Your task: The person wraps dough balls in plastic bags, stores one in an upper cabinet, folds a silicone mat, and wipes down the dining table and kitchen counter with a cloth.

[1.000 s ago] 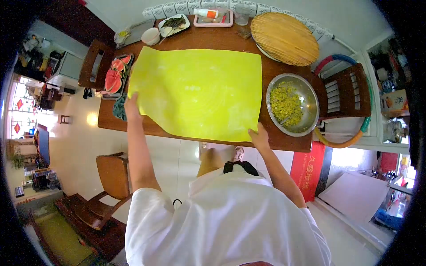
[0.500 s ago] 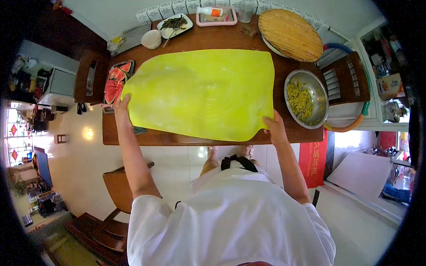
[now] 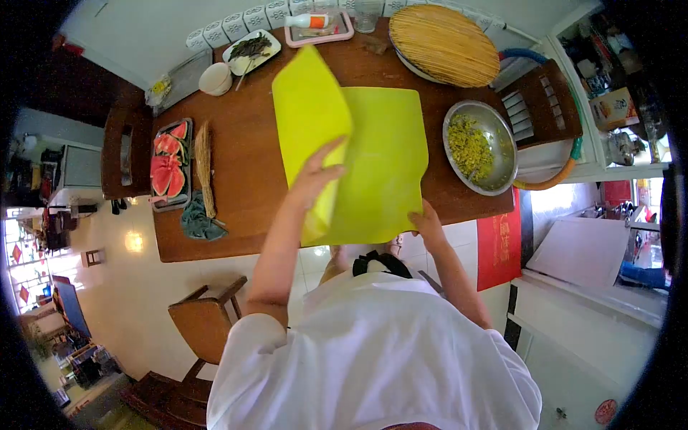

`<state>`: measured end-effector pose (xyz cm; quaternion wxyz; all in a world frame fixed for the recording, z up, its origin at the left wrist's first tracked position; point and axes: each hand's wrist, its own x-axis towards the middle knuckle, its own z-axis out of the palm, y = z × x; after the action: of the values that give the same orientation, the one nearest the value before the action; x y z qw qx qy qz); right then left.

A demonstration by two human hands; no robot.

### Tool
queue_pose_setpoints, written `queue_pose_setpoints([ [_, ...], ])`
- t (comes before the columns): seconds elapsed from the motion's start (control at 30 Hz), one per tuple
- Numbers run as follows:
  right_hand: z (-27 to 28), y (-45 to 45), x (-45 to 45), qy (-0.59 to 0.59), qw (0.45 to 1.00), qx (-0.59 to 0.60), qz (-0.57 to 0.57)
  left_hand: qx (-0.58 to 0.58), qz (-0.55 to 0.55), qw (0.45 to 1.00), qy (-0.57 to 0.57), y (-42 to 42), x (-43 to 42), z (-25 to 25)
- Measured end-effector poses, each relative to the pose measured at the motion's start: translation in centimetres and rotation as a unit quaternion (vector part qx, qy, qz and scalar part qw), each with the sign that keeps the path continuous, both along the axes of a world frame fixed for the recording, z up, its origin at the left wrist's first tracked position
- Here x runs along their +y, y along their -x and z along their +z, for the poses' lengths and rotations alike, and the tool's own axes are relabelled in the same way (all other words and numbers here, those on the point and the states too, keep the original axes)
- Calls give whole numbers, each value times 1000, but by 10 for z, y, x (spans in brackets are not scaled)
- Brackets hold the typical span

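Observation:
A yellow-green flexible kneading mat [image 3: 383, 161] spans the middle of the wooden table, its left part raised and folded over to the right. My left hand [image 3: 315, 179] is closed on the raised flap; its fingertips are partly hard to see against the mat. At the mat's near right corner, my right hand [image 3: 428, 221] pinches the edge. To the right of the mat stands a steel bowl [image 3: 507, 147] with a chopped yellow-green filling [image 3: 469, 152].
Watermelon slices [image 3: 168, 175] lie in a tray at the table's left, beside a straw brush [image 3: 204, 165] and a dark green cloth [image 3: 201, 218]. Along the back are a white cup [image 3: 215, 79], a plate of greens [image 3: 251, 50], a pink-rimmed tray [image 3: 319, 41] and a round woven lid [image 3: 448, 46].
My left hand has carried the mat's left side rightward, folding it and uncovering the brush, cloth and tabletop. My right hand still holds the right corner. The view has shifted slightly.

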<state>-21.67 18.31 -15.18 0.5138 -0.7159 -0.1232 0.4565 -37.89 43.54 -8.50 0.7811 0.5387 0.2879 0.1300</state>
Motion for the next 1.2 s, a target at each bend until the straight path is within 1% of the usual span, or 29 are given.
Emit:
queue_pose_setpoints([
  [0.03,-11,-2,-8,-9,1000,19,-6,-33,-17,998,-51,-16,-13,-13],
  [0.1,-24,-3,-17,-17,999,38,-13,-44,-26,998,-28,-50,-43,-52],
  [0.13,-26,-1,-19,-6,999,31,-37,-31,-40,993,-103,-64,-57,-84],
  [0.17,-28,-2,-22,3,998,22,-61,-20,-55,982,-178,-77,-68,-105],
  [0.2,-32,-4,-26,4,998,21,-66,-22,-58,982,-177,-85,-79,-106],
  [0.27,-38,-7,-36,6,998,33,-54,-2,-85,964,-251,-94,-105,-105],
  [0.37,-46,-9,-47,-4,998,33,-55,29,-108,966,-235,-107,-131,-120],
  [0.4,-40,-8,-46,-4,998,34,-58,29,-111,965,-235,-109,-136,-119],
  [0.47,-27,-8,-41,12,978,145,-150,115,-168,953,-226,-112,-142,-116],
  [0.5,-23,-9,-39,12,978,145,-151,115,-169,952,-226,-111,-142,-119],
  [0.57,-19,-11,-38,63,961,198,-181,88,-227,936,-255,-97,-129,-126],
  [0.6,-22,-13,-41,63,961,198,-182,119,-262,885,-366,-82,-115,-104],
  [0.63,-28,-15,-43,69,979,144,-130,147,-293,818,-472,-62,-93,-77],
  [0.67,-35,-15,-45,75,990,91,-78,180,-269,747,-581,-42,-71,-75],
  [0.7,-47,-17,-50,74,990,91,-79,209,-240,662,-679,-24,-50,-74],
  [0.77,-70,-22,-60,-3,998,59,-21,223,-155,585,-764,7,-26,-72],
  [0.8,-65,-22,-56,-4,998,59,-21,223,-154,584,-765,19,-13,-76],
  [0.87,-35,-26,-37,50,991,119,-46,120,-263,581,-761,31,7,-92],
  [0.9,-27,-26,-31,48,991,116,-46,119,-260,580,-763,30,14,-95],
  [0.97,-12,-23,-22,-34,969,233,-80,88,-325,558,-759,29,24,-101],
  [1.0,-4,-21,-17,-33,969,232,-78,90,-323,559,-758,29,23,-99],
  [1.07,12,-16,-7,-129,948,288,-42,161,-321,614,-703,30,22,-95],
  [1.1,26,-12,-2,-128,949,287,-39,162,-319,615,-703,34,23,-86],
  [1.17,50,-4,6,-104,953,275,-74,183,-288,757,-557,48,26,-67],
  [1.2,53,-3,9,-104,953,274,-72,184,-286,758,-557,61,26,-65],
])
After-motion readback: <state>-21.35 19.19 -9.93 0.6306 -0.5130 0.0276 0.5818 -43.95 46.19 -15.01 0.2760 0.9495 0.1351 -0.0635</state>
